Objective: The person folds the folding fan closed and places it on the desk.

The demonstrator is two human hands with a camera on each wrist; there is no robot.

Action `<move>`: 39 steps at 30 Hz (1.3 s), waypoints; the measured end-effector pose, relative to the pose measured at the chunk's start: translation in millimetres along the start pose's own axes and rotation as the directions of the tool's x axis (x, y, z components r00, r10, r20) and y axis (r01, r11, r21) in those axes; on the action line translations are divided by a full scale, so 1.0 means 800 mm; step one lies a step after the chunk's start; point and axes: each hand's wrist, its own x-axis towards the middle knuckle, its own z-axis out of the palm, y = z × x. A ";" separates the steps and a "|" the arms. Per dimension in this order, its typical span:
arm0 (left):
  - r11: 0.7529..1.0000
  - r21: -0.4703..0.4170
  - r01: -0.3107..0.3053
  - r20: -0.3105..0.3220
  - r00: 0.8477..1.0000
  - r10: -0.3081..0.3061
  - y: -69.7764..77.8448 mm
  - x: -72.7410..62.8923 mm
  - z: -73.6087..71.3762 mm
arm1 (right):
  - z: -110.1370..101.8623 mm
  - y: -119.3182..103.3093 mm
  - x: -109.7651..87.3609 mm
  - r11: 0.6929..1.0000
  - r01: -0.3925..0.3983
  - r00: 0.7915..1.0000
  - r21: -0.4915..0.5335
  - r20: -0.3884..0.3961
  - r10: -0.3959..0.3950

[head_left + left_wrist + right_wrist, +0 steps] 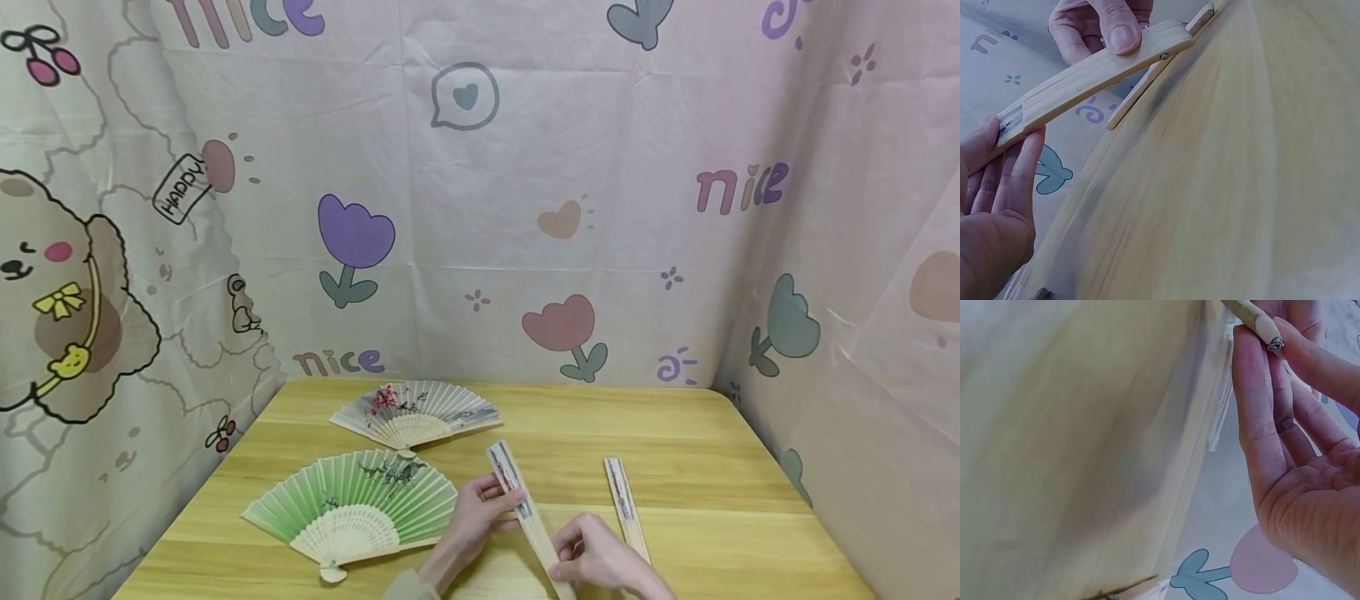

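Note:
Both hands hold one folded fan (528,517) with pale wooden ribs, tilted above the table. My left hand (476,512) grips its upper, paper-covered part, thumb on top and fingers beneath. Lower down, near the pivot end, my right hand (592,552) pinches the ribs. A metal rivet shows at that end in both wrist views. A second folded fan (622,496) lies just beyond the right hand, its lower end hidden. Left of the hands, an open green fan (360,504) is spread on the table, with its right edge behind the left wrist.
An open grey-white fan (416,412) with red blossoms lies behind the green one. The wooden table (720,467) ends at a patterned cloth (480,208) at the back, and more of this cloth hangs along both sides.

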 end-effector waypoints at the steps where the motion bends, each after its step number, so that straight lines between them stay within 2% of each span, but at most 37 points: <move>1: 1.000 0.001 0.001 0.003 1.000 -0.001 0.000 0.001 0.000 | -0.001 -0.001 0.000 1.000 0.003 1.000 -0.002 -0.001 -0.003; 4: 1.000 0.008 0.002 0.015 1.000 -0.002 -0.001 0.006 0.002 | -0.003 -0.002 -0.002 1.000 0.010 1.000 -0.005 -0.002 -0.010; 10: 1.000 0.029 0.000 0.048 0.999 -0.001 -0.002 0.017 0.010 | -0.008 0.000 -0.006 0.997 -0.007 1.000 0.079 0.008 0.006; 13: 0.999 0.035 -0.002 0.112 0.994 -0.002 0.000 0.023 0.012 | -0.011 0.002 -0.008 0.993 -0.033 0.999 0.118 0.004 0.033; 17: 0.999 0.048 -0.003 0.218 0.976 -0.008 0.003 0.033 0.014 | -0.016 0.007 -0.013 0.987 -0.063 0.998 0.151 0.006 0.063; 20: 0.998 0.065 0.002 0.265 0.964 -0.019 0.004 0.042 0.015 | -0.020 0.010 -0.017 0.979 -0.091 0.996 0.182 0.022 0.089; 23: 0.996 0.086 0.008 0.254 0.967 -0.030 0.004 0.051 0.020 | -0.026 0.013 -0.023 0.971 -0.124 0.992 0.204 0.043 0.118; 27: 0.992 0.129 0.013 0.169 0.985 -0.035 0.007 0.064 0.036 | -0.034 0.018 -0.027 0.969 -0.141 0.990 0.204 0.041 0.135; 30: 0.988 0.154 0.018 0.134 0.990 -0.039 0.009 0.071 0.046 | -0.039 0.021 -0.027 0.973 -0.133 0.991 0.188 0.026 0.131; 34: 0.984 0.176 0.033 0.140 0.988 -0.058 0.007 0.079 0.054 | -0.043 0.022 -0.029 0.979 -0.126 0.992 0.159 0.013 0.126; 39: 0.978 0.201 0.047 0.136 0.988 -0.076 0.000 0.086 0.062 | -0.045 0.020 -0.031 0.982 -0.156 0.987 0.110 -0.027 0.160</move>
